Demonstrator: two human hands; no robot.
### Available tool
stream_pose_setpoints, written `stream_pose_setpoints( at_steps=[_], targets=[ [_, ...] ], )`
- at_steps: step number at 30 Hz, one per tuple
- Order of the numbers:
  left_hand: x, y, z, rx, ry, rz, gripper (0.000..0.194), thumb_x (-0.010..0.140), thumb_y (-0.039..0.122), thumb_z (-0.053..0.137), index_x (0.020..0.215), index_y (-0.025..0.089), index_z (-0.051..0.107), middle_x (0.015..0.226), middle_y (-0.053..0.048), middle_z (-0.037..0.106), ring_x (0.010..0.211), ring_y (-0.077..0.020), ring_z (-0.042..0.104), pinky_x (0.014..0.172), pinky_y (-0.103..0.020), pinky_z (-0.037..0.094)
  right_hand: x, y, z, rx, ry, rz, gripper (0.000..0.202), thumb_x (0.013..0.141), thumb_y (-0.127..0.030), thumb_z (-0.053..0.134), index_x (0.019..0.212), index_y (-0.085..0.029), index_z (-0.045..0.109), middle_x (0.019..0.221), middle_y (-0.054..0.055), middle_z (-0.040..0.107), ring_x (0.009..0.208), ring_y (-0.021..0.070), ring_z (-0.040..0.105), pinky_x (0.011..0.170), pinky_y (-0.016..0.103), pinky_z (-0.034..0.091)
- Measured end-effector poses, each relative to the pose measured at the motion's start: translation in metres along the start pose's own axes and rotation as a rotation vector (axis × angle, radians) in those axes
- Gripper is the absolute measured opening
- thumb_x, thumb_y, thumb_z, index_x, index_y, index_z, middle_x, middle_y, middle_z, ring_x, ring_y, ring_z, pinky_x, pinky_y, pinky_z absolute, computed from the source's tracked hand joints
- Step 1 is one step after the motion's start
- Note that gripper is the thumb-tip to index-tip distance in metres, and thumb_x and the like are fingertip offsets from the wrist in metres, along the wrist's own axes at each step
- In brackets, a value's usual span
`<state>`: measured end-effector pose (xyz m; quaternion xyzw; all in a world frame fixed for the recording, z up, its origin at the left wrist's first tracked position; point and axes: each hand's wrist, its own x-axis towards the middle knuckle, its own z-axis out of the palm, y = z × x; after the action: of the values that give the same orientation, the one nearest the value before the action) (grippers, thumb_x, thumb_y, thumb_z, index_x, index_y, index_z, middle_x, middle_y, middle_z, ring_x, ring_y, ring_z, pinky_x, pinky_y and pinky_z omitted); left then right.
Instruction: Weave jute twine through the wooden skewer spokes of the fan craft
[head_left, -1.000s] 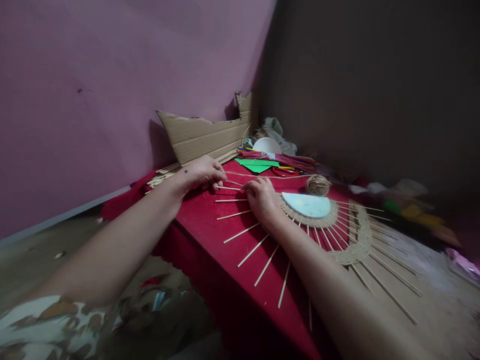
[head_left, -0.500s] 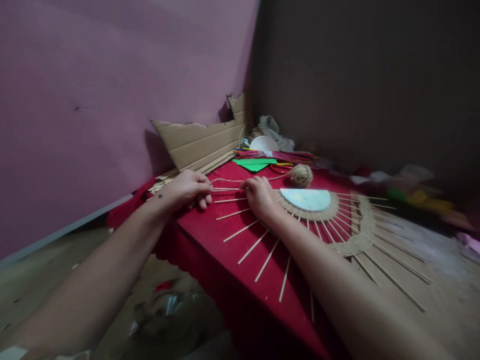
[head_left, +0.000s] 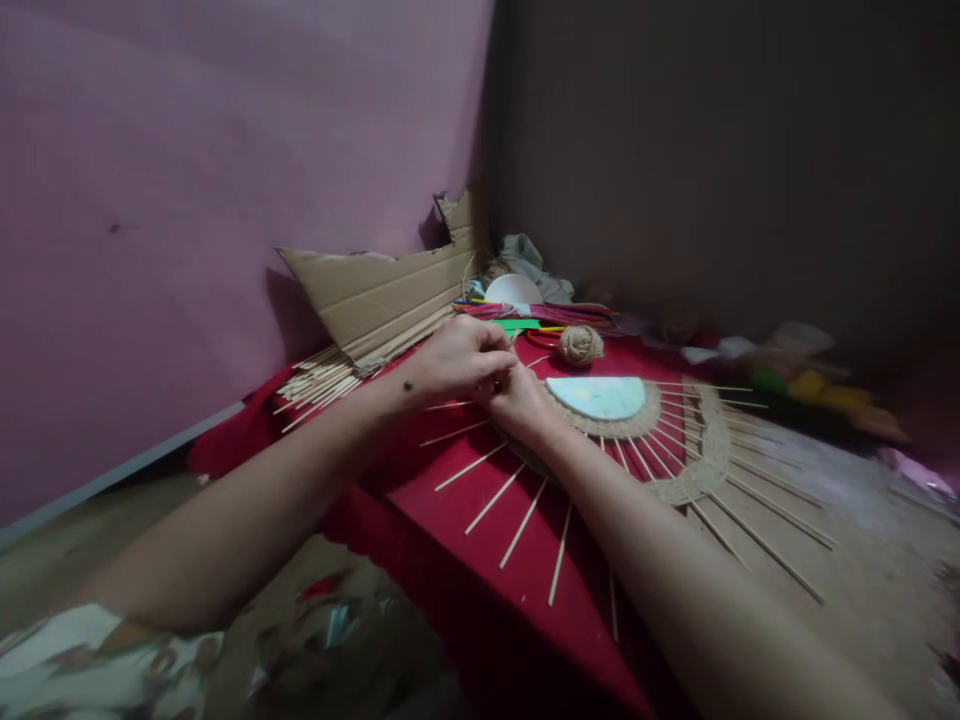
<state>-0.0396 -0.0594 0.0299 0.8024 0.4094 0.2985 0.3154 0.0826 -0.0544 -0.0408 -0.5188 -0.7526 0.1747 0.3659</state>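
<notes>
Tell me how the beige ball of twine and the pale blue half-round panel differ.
The beige ball of twine is round and bulky; the pale blue half-round panel is flat, with one straight edge. The panel looks wider than the ball. The ball shows wound strands, while the panel is bordered by a woven beige band. Both are pale.

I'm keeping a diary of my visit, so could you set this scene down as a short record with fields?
Work: woven piece with spread thin sticks and a pale blue half-disc
Left grip: curled close against the other; contents hidden
Right grip: curled at the weaving's left side; contents hidden
Nearby: ball of twine, beyond the half-disc
Background: cardboard standing by a purple wall, loose sticks beside it
Surface: red cloth
</notes>
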Motion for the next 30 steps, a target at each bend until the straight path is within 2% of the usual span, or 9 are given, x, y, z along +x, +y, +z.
stream_pose_setpoints(
  at_steps=[3,5,7,10,15,18,23,27,30],
  targets=[
    [0.022,-0.007,-0.008,-0.157,-0.121,0.062,0.009,0.074,0.017,0.059,0.078,0.012,0.065,0.059,0.001,0.062,0.054,-0.0092,0.055,0.053,-0.02,0.042,0.001,0.005,0.0,0.183,0.019,0.071,0.01,0.075,-0.019,0.057,0.073,-0.017,0.066,0.069,0.002,0.064,0.064,0.0161,0.056,0.062,0.027,0.041],
    [0.032,-0.019,-0.022,-0.185,-0.132,0.071,0.014,0.072,0.018,0.063,0.084,0.011,0.066,0.062,0.001,0.063,0.053,-0.0084,0.054,0.052,-0.02,0.041,0.001,0.008,0.001,0.225,0.041,0.08,0.014,0.078,-0.024,0.054,0.072,-0.018,0.066,0.066,0.001,0.063,0.063,0.0154,0.055,0.062,0.027,0.04],
    [0.036,-0.036,-0.035,-0.111,-0.143,-0.01,0.012,0.071,0.023,0.066,0.072,0.01,0.066,0.056,0.0,0.061,0.048,-0.0079,0.05,0.048,-0.02,0.037,0.002,0.01,0.0,0.26,0.074,0.089,0.018,0.079,-0.028,0.053,0.07,-0.018,0.065,0.065,0.001,0.062,0.064,0.0149,0.054,0.062,0.026,0.04],
    [0.035,-0.06,-0.043,-0.129,-0.28,-0.083,0.018,0.067,0.027,0.07,0.076,0.012,0.068,0.065,-0.001,0.064,0.057,-0.0096,0.055,0.056,-0.02,0.041,0.001,0.009,-0.002,0.312,0.135,0.102,0.022,0.08,-0.03,0.05,0.067,-0.018,0.063,0.065,-0.001,0.061,0.065,0.0139,0.053,0.063,0.025,0.039],
    [0.029,-0.076,-0.026,-0.044,-0.46,-0.065,0.023,0.065,0.03,0.069,0.081,0.014,0.069,0.074,0.001,0.065,0.071,-0.0134,0.056,0.067,-0.021,0.043,0.002,0.007,-0.005,0.437,0.197,0.113,0.025,0.081,-0.033,0.047,0.068,-0.018,0.062,0.066,-0.001,0.062,0.067,0.0134,0.054,0.066,0.024,0.041],
    [0.029,-0.075,-0.016,0.053,-0.441,0.006,0.023,0.071,0.035,0.062,0.078,0.014,0.068,0.071,0.001,0.062,0.071,-0.014,0.054,0.065,-0.021,0.04,0.001,0.005,-0.007,0.546,0.216,0.129,0.023,0.079,-0.032,0.05,0.066,-0.018,0.062,0.066,-0.001,0.062,0.068,0.0136,0.055,0.068,0.025,0.043],
    [0.029,-0.07,-0.013,0.152,-0.376,0.005,0.024,0.072,0.037,0.058,0.073,0.015,0.067,0.069,0.001,0.06,0.069,-0.0141,0.052,0.062,-0.021,0.038,0.004,0.0,-0.014,0.851,0.233,0.126,0.02,0.077,-0.033,0.054,0.066,-0.018,0.06,0.067,0.001,0.065,0.067,0.0141,0.06,0.073,0.028,0.048],
    [0.031,-0.071,-0.013,0.201,-0.385,0.028,0.024,0.072,0.037,0.057,0.073,0.015,0.066,0.067,0.001,0.06,0.066,-0.014,0.051,0.06,-0.023,0.037,0.017,0.004,-0.043,1.05,0.389,0.211,0.015,0.08,-0.03,0.05,0.072,-0.019,0.056,0.071,0.004,0.069,0.065,0.0161,0.065,0.075,0.035,0.052],
    [0.032,-0.075,-0.013,0.211,-0.392,0.03,0.026,0.073,0.039,0.057,0.074,0.015,0.066,0.067,0.0,0.062,0.066,-0.0145,0.053,0.058,-0.023,0.036,0.034,0.017,-0.087,0.706,0.513,0.25,0.021,0.085,-0.02,0.038,0.068,-0.02,0.05,0.073,0.008,0.07,0.071,0.0179,0.067,0.072,0.038,0.054]
  ],
)
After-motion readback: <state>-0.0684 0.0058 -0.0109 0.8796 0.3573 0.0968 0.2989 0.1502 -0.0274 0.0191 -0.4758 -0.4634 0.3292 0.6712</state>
